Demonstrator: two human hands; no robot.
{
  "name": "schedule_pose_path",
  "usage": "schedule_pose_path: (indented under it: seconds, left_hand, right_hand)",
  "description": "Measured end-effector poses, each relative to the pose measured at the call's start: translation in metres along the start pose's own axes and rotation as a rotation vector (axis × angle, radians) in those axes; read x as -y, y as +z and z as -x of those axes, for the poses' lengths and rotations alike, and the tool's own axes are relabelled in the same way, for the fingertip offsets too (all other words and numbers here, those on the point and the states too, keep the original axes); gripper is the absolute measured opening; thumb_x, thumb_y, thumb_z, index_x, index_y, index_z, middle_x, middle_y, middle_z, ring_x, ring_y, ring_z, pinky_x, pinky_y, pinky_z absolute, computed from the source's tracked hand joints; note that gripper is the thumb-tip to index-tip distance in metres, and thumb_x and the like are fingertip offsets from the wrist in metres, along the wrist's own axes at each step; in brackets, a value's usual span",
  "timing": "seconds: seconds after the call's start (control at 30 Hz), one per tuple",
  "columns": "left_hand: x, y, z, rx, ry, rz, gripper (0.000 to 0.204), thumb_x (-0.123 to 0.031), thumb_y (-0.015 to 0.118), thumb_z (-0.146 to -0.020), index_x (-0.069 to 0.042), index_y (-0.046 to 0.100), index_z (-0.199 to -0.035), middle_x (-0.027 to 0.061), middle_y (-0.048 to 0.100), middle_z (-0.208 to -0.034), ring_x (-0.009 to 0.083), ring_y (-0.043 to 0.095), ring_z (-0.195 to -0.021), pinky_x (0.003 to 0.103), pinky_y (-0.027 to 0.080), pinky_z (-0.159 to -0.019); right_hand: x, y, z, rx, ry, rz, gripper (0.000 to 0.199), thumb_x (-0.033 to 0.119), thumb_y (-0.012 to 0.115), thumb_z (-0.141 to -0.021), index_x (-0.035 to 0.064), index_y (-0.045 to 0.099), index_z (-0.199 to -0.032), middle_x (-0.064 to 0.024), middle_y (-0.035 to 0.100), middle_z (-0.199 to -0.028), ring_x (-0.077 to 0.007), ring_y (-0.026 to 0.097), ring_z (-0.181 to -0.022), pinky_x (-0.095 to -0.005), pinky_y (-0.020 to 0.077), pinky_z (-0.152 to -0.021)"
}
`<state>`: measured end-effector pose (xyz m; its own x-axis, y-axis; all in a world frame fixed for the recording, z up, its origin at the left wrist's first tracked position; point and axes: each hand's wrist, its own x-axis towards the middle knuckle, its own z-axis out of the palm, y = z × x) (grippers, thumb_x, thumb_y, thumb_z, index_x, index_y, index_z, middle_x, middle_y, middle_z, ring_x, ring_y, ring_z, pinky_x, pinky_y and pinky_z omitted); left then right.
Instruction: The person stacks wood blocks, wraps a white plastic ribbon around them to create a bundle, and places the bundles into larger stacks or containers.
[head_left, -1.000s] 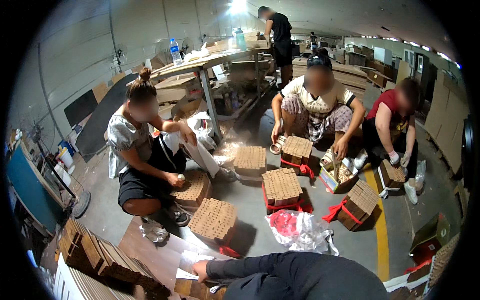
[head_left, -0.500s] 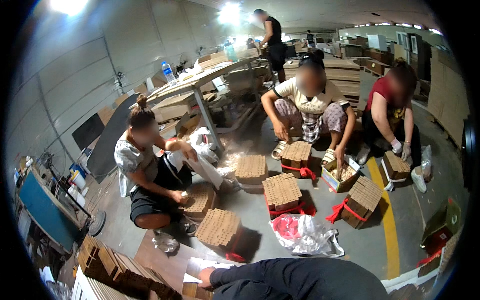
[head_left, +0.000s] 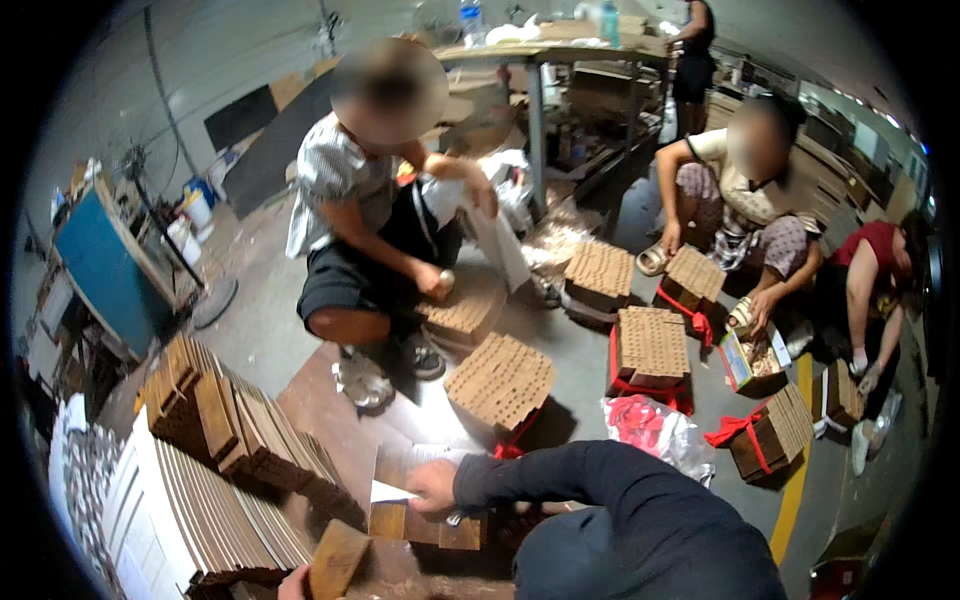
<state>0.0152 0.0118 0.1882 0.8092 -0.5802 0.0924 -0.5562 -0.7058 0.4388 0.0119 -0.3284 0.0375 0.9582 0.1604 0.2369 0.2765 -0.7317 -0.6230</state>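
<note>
My right hand [head_left: 432, 485] reaches in on a dark sleeve from the lower right. It presses on a white sheet of paper [head_left: 392, 492] that lies over a flat brown box [head_left: 420, 520] on the floor, fingers curled at the sheet's edge. Only a sliver of my left hand [head_left: 290, 582] shows at the bottom edge, against a tilted brown board [head_left: 335, 560]. A block of packed brown tubes [head_left: 500, 380] tied with red ribbon stands just beyond the box.
Stacked brown slats [head_left: 235, 430] lie at my left. A person [head_left: 370, 230] squats opposite with a tube block [head_left: 462, 312]. Two more people [head_left: 750, 200] sit at the right among similar blocks [head_left: 652, 345], red ribbons and a plastic bag [head_left: 660, 430]. A metal table [head_left: 540, 60] stands behind.
The view has swung lower and closer to the floor, so the squatting person and the blocks look larger. My right hand stays on the paper and box; my left hand comes into view.
</note>
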Motion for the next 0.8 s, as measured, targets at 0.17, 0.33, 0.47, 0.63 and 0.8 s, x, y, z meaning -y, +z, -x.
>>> schedule_pose_path:
  seconds: [0.17,0.33,0.47,0.63,0.8]
  left_hand:
    - [-0.026,0.062,-0.016,-0.015,0.046,-0.012,0.069,-0.032,0.076,-0.058,-0.003,0.051,-0.115,0.02,0.056,-0.101,0.0377,0.051,-0.094,0.045,0.04,-0.084]
    - [-0.014,0.09,-0.027,-0.117,0.17,-0.081,0.059,-0.034,0.07,-0.065,-0.003,0.055,-0.112,0.0185,0.058,-0.101,0.036,0.054,-0.091,0.043,0.043,-0.082]
    - [-0.008,0.095,-0.033,-0.025,0.151,0.084,0.054,-0.027,0.069,-0.062,-0.004,0.056,-0.11,0.019,0.054,-0.095,0.0347,0.051,-0.086,0.04,0.043,-0.077]
    - [-0.009,0.097,-0.049,0.102,0.207,0.083,0.054,-0.023,0.07,-0.057,-0.01,0.058,-0.108,0.0155,0.05,-0.098,0.0328,0.049,-0.089,0.04,0.043,-0.077]
    - [-0.022,0.103,-0.062,0.068,0.232,0.036,0.053,-0.026,0.07,-0.059,-0.01,0.059,-0.108,0.0164,0.049,-0.105,0.0338,0.048,-0.092,0.041,0.042,-0.079]
  right_hand:
    - [0.007,-0.014,-0.002,0.039,-0.062,-0.042,0.024,0.028,0.057,-0.071,0.0042,0.06,-0.075,-0.0114,0.057,-0.077,-0.0318,0.058,-0.074,-0.0433,0.0453,-0.063]
    - [0.01,-0.02,0.0,0.142,-0.013,0.004,0.024,0.026,0.058,-0.069,0.0029,0.061,-0.076,-0.0128,0.057,-0.079,-0.0318,0.057,-0.075,-0.0434,0.0453,-0.065]
    - [0.015,-0.031,0.004,0.239,0.09,0.039,0.027,0.029,0.059,-0.067,0.0043,0.063,-0.076,-0.014,0.057,-0.078,-0.0318,0.057,-0.077,-0.0431,0.0447,-0.07]
    - [0.011,-0.035,0.007,0.122,0.095,-0.13,0.021,0.025,0.056,-0.075,0.0055,0.061,-0.076,-0.0116,0.053,-0.072,-0.03,0.053,-0.069,-0.0398,0.0412,-0.062]
    - [0.0,-0.029,0.015,0.033,0.079,-0.179,0.02,0.025,0.057,-0.074,0.0051,0.059,-0.072,-0.0123,0.054,-0.072,-0.0305,0.054,-0.07,-0.0403,0.0422,-0.061]
